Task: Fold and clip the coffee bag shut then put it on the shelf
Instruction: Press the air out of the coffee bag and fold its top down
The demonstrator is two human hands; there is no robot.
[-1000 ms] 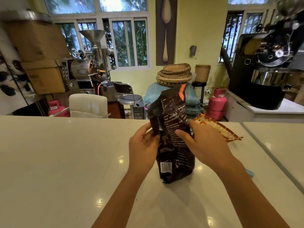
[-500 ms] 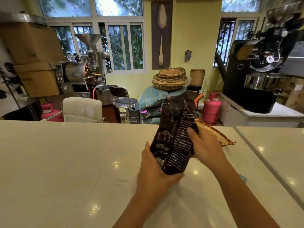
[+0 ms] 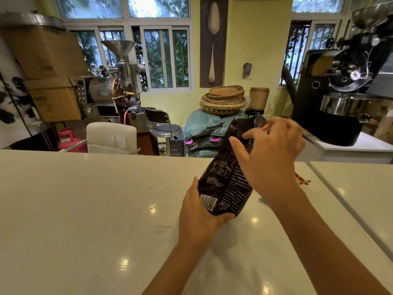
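A dark brown coffee bag (image 3: 225,184) with white print and a barcode is tilted to the right, its base lifted just off the white counter (image 3: 85,199). My left hand (image 3: 197,216) cups and grips the bag's bottom corner. My right hand (image 3: 270,158) lies against the bag's upper half with fingers spread, blurred by motion, near the crumpled open top and its orange strip. A small blue object (image 3: 262,200), possibly the clip, peeks out on the counter beside my right forearm.
An orange patterned wrapper (image 3: 303,180) lies on the counter behind my right wrist. A seam (image 3: 340,199) splits the counter on the right. A black roaster (image 3: 340,99) stands at the far right, a white chair (image 3: 110,137) beyond the counter's far edge.
The bag went from standing on the counter to being lifted and tilted. My left hand moved under its base. My right hand slid up from the bag's side toward its top and spread its fingers.
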